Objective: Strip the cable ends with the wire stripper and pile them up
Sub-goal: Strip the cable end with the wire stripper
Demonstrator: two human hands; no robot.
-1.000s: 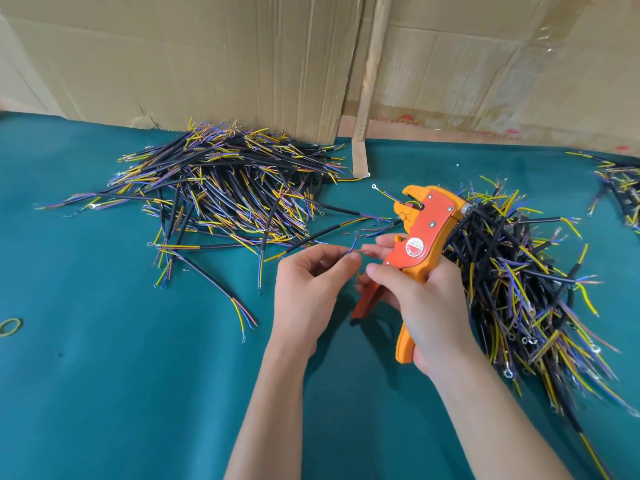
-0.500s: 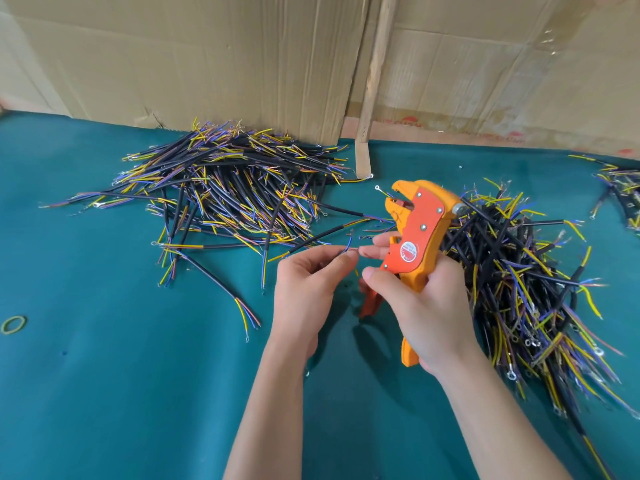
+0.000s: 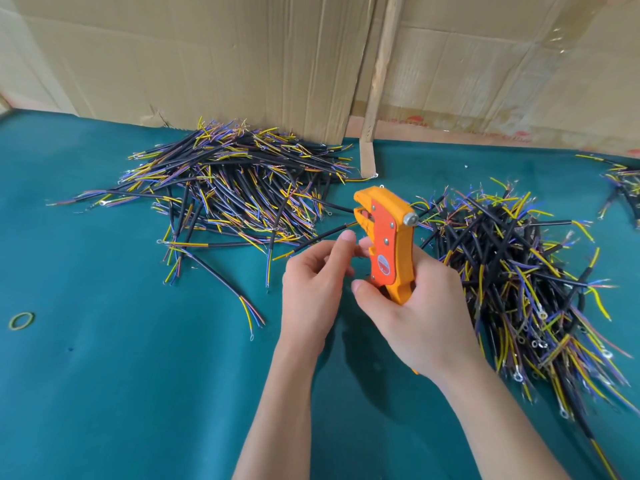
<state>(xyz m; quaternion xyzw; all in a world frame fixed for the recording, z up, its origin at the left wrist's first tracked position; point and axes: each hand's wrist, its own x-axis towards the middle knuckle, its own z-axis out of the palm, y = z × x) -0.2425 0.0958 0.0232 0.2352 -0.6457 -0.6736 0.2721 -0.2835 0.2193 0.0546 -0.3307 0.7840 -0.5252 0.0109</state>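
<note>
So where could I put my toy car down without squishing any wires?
The green cloth is bare at the near left, below the left cable pile, apart from a rubber band. A strip between the forearms is bare too. The right cable pile is crowded.

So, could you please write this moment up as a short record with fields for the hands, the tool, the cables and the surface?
surface: teal cloth table
tool: orange wire stripper, head pointing up and away
right hand: grips the stripper's handles
left hand: pinches a thin wire beside the stripper's mouth
left cable pile: black cables with yellow, blue and red cores, against the cardboard
right cable pile: same cables, some with ring terminals
other: rubber band at the left edge
</note>
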